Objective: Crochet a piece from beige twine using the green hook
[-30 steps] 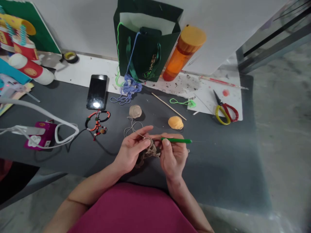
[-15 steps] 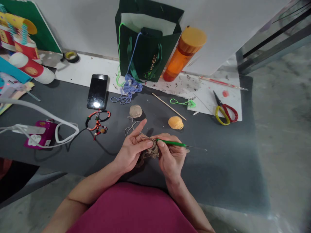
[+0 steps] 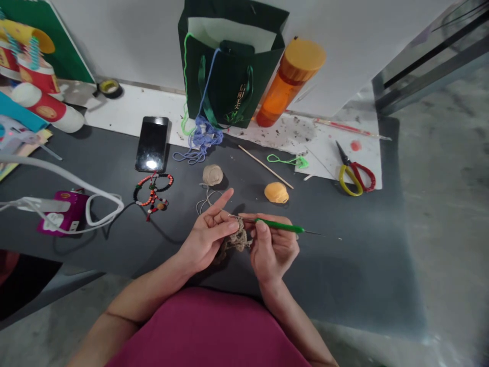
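Near the front edge of the worktop (image 3: 351,275), beige crochet work (image 3: 239,239) is pinched by the left hand (image 3: 202,237); a green-handled hook (image 3: 280,225) is gripped by the right hand (image 3: 273,252).

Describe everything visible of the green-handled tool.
The green-handled tool has a smooth, plastic-looking handle with a thin, metallic-looking shaft at each end. Gripped by the right hand, thumb against it, it slants slightly down to the right. Its left end reaches the brown yarn piece by the left hand; the tip is unclear.

Yarn ball (image 3: 212,175), scissors (image 3: 348,163) and glue gun (image 3: 14,134) suggest a craft workshop.
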A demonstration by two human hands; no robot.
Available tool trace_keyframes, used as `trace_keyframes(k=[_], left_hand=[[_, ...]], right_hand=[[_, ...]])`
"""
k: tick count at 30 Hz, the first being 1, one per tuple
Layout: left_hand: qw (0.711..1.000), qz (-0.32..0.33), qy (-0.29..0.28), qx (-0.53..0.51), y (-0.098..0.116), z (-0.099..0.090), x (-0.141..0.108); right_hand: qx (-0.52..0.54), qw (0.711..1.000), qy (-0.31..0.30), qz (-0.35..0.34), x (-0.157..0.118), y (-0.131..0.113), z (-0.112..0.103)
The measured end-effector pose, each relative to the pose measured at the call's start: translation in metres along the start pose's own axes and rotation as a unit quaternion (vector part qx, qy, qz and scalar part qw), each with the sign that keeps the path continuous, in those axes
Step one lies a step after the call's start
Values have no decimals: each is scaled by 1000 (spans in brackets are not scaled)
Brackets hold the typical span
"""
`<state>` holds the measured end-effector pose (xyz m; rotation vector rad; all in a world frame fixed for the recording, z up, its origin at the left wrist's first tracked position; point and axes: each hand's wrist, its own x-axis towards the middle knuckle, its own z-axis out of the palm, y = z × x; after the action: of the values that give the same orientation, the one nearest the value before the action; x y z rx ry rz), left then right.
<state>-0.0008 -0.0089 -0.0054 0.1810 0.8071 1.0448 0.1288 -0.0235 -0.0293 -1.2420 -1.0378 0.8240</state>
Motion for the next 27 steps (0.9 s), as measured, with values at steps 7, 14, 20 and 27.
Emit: trace_keyframes(k=[7, 14, 20, 27], left_hand=[[1000, -3, -6, -10, 2, -1, 3], [999, 11, -24, 32, 0, 0, 0], [983, 131, 8, 129, -8, -4, -2], [997, 55, -7, 57, -2, -1, 0]], right_hand=[[57, 996, -27, 67, 12, 2, -4], [124, 980, -108, 110, 16, 0, 1], [-33, 988, -79, -128, 9, -2, 4], [133, 988, -54, 58, 14, 4, 7]])
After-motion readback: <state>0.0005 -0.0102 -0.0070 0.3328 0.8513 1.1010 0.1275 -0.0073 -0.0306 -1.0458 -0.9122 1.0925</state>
